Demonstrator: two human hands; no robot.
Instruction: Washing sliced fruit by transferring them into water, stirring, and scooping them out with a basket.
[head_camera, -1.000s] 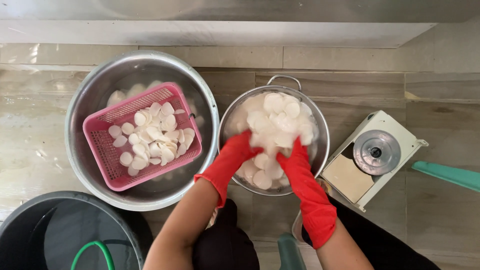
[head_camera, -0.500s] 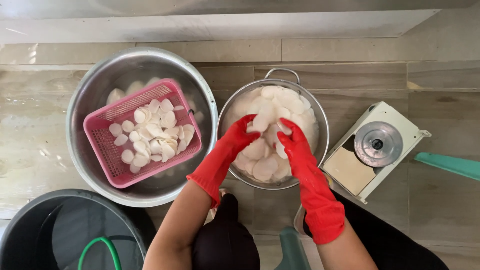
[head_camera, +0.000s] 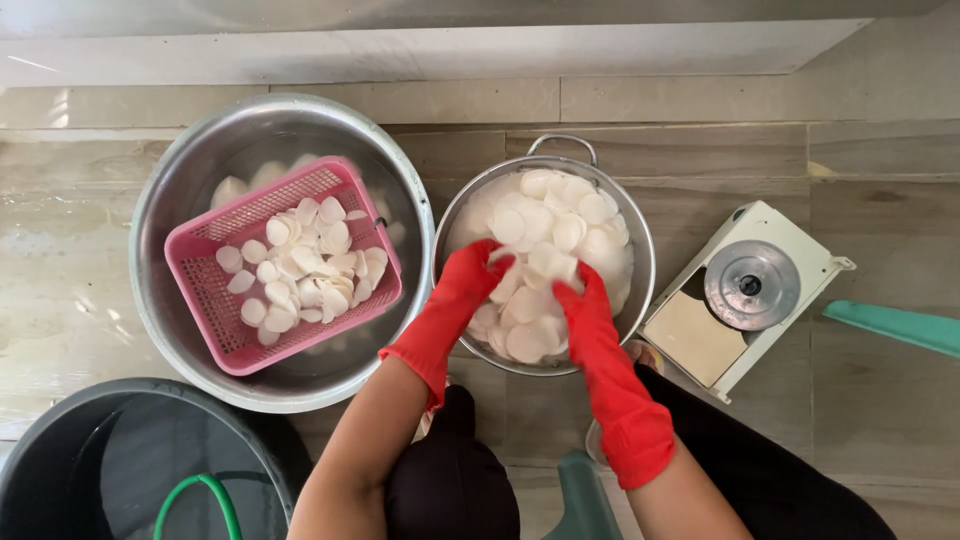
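Both hands were down in the handled metal pot (head_camera: 458, 215), which stood at about one o'clock from the person's knees. The left hand (head_camera: 470, 276), in a red rubber glove, curled loosely around a clump of white round slices (head_camera: 545, 222) near the pot's middle. The right hand (head_camera: 583, 300), gloved the same, cupped the same clump from the other side. At ten o'clock a pink plastic basket (head_camera: 215, 300) holding more slices sat inside a big steel basin (head_camera: 165, 190). At three o'clock lay a white slicer (head_camera: 745, 295); at seven o'clock, a black tub (head_camera: 60, 440).
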